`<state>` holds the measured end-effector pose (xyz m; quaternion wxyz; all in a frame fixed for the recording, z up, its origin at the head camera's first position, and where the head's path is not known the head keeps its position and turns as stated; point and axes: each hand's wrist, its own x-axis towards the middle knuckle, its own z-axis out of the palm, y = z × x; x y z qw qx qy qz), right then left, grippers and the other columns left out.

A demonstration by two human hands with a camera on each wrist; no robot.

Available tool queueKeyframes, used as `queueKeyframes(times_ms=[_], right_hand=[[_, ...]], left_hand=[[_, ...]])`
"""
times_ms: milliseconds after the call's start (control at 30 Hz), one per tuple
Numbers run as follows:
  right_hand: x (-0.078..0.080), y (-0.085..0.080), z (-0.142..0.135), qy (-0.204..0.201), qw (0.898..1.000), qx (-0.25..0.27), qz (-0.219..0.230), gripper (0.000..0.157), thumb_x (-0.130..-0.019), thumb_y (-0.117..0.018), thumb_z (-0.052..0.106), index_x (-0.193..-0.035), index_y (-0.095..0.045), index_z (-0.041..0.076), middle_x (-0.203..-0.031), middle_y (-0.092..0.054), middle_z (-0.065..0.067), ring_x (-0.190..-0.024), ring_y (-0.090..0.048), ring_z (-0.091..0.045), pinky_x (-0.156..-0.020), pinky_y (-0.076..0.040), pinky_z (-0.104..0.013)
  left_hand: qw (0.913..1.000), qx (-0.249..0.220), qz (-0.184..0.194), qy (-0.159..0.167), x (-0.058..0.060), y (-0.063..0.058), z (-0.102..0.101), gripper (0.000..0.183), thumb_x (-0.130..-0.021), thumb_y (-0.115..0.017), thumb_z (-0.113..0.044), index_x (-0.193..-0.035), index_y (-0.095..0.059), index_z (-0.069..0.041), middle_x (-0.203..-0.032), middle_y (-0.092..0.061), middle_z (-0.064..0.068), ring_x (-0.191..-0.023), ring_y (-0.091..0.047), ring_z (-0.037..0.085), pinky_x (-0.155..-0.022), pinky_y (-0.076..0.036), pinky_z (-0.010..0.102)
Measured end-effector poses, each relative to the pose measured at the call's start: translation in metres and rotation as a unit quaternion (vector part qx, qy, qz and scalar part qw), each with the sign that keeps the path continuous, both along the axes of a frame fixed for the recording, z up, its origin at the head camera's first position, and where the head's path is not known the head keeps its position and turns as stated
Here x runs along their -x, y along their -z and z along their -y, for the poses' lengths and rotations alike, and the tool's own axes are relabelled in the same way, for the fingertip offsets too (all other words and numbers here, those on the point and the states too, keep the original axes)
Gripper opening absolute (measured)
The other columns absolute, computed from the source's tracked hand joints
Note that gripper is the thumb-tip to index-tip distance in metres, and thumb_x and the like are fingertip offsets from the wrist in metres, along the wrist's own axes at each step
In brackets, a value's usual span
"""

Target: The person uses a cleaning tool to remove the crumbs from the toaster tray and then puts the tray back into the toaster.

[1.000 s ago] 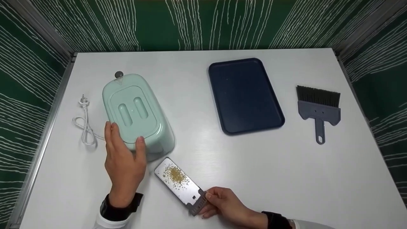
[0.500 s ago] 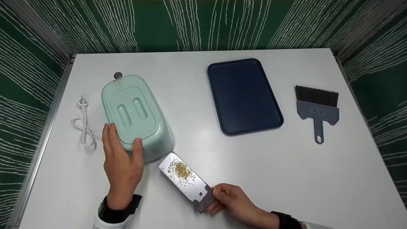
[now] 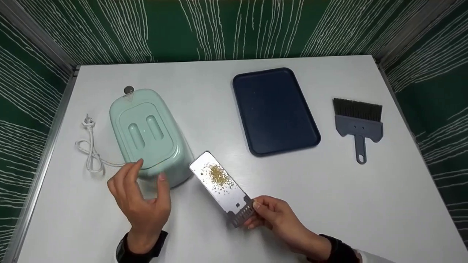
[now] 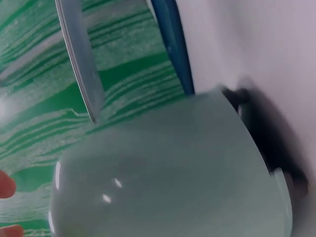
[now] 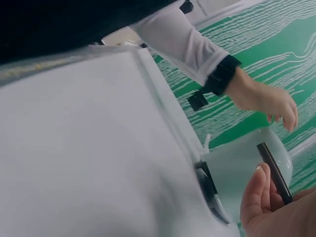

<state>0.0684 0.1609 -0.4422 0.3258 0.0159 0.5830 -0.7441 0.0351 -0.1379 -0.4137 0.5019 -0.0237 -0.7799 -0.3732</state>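
Observation:
My right hand [image 3: 278, 215] pinches the dark slotted end of a crumb tray [image 3: 230, 199], thumb on top. The tray's silver plate carries a heap of golden crumbs [image 3: 218, 175] and points up and left. In the right wrist view the crumb tray [image 5: 274, 170] appears edge-on as a dark bar. A mint-green toaster [image 3: 146, 120] stands to its left, grooved cover on top. My left hand [image 3: 144, 204] hovers at the toaster's near end, fingers loosely bent and holding nothing. Only its fingertips [image 4: 7, 185] show in the left wrist view, beside the toaster's smooth wall [image 4: 168, 173].
A dark blue tray [image 3: 276, 113] lies at the back, right of the toaster. Further right is a grey brush [image 3: 358, 128] with black bristles. The toaster's white cord [image 3: 93, 153] and plug lie on its left. Green patterned walls [image 3: 226, 29] border the white table.
My right hand has raised the crumb tray and carried it up and to the right, crumbs still on it. My left hand has come off the toaster, its fingers bending.

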Motion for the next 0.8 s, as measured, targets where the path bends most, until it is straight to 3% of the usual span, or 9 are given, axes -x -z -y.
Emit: queueKeyframes(times_ms=[133, 267, 367, 467, 633, 800], right_hand=[[0.006, -0.005, -0.003, 0.013, 1.000, 0.002, -0.008, 0.025, -0.110, -0.051, 0.012, -0.118, -0.059, -0.011, -0.104, -0.074, -0.014, -0.089, -0.073, -0.020, -0.085, -0.061, -0.034], [0.012, -0.009, -0.006, 0.022, 0.999, 0.008, -0.022, 0.025, -0.110, -0.051, 0.012, -0.118, -0.058, -0.011, -0.106, -0.074, -0.015, -0.092, -0.073, -0.021, -0.087, -0.061, -0.036], [0.016, -0.013, -0.007, 0.034, 0.999, 0.011, -0.028, 0.024, -0.110, -0.052, 0.012, -0.117, -0.058, -0.010, -0.106, -0.073, -0.015, -0.094, -0.073, -0.022, -0.088, -0.061, -0.037], [0.021, -0.017, -0.008, 0.049, 0.998, 0.016, -0.030, 0.022, -0.110, -0.052, 0.012, -0.115, -0.058, -0.008, -0.106, -0.073, -0.014, -0.095, -0.073, -0.022, -0.089, -0.061, -0.037], [0.028, -0.025, -0.010, 0.067, 0.997, 0.022, -0.035, 0.023, -0.110, -0.051, 0.013, -0.116, -0.057, -0.009, -0.107, -0.073, -0.016, -0.096, -0.073, -0.022, -0.090, -0.060, -0.036], [0.032, -0.032, -0.011, 0.083, 0.995, 0.035, -0.041, 0.024, -0.110, -0.051, 0.012, -0.117, -0.056, -0.010, -0.110, -0.073, -0.017, -0.097, -0.073, -0.023, -0.090, -0.060, -0.036]], left_hand=[[0.9951, 0.002, -0.077, 0.062, -0.005, -0.001, -0.018, 0.025, -0.091, -0.063, -0.012, -0.100, -0.065, 0.012, -0.095, -0.063, 0.024, -0.085, -0.053, 0.037, -0.087, -0.039, 0.032], [0.9864, 0.006, -0.089, 0.139, -0.008, 0.005, -0.029, 0.028, -0.098, -0.062, -0.015, -0.099, -0.067, 0.012, -0.095, -0.066, 0.024, -0.088, -0.060, 0.034, -0.088, -0.049, 0.030], [0.9787, -0.021, -0.039, 0.200, -0.011, 0.009, -0.033, 0.026, -0.093, -0.063, -0.006, -0.107, -0.068, 0.014, -0.105, -0.068, 0.027, -0.098, -0.065, 0.030, -0.090, -0.053, 0.028], [0.9640, -0.078, 0.030, 0.252, -0.013, 0.009, -0.038, 0.034, -0.085, -0.063, 0.007, -0.118, -0.066, 0.014, -0.116, -0.069, 0.024, -0.105, -0.066, 0.026, -0.089, -0.056, 0.028], [0.9232, -0.182, 0.145, 0.306, -0.012, 0.004, -0.046, 0.048, -0.085, -0.060, 0.016, -0.132, -0.061, 0.008, -0.130, -0.066, 0.013, -0.112, -0.066, 0.027, -0.090, -0.058, 0.033], [0.8753, -0.243, 0.248, 0.336, -0.011, 0.003, -0.054, 0.047, -0.093, -0.058, 0.011, -0.140, -0.053, 0.010, -0.134, -0.065, 0.020, -0.116, -0.066, 0.029, -0.093, -0.057, 0.034]])
